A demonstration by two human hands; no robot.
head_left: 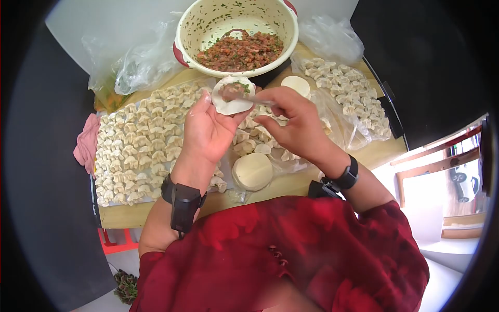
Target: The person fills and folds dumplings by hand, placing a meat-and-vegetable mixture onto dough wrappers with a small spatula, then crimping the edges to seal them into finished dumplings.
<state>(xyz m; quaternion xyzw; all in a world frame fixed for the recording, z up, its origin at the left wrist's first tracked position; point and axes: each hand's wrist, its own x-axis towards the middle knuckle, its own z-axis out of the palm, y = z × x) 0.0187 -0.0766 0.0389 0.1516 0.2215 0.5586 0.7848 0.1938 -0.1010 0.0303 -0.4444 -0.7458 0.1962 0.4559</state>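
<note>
On the fingers of my left hand [210, 130] lies a round dumpling wrapper [226, 106], held up just in front of the bowl. Meat filling [235, 91] with green bits sits in its middle. My right hand [293, 122] is closed around the handle of a utensil [260, 100], whose far end touches the filling; its exact shape is covered by meat. Beyond my hands stands a large cream bowl [236, 15] with more minced filling [244, 52]. A stack of wrappers [252, 171] rests below my hands, and another stack [296, 86] is by the bowl.
Rows of folded dumplings [140, 140] cover the table's left side. More dumplings [343, 86] lie at the right, others under my right hand. Plastic bags [143, 65] flank the bowl. A pink cloth [87, 143] hangs at the left edge of the wooden table [208, 208].
</note>
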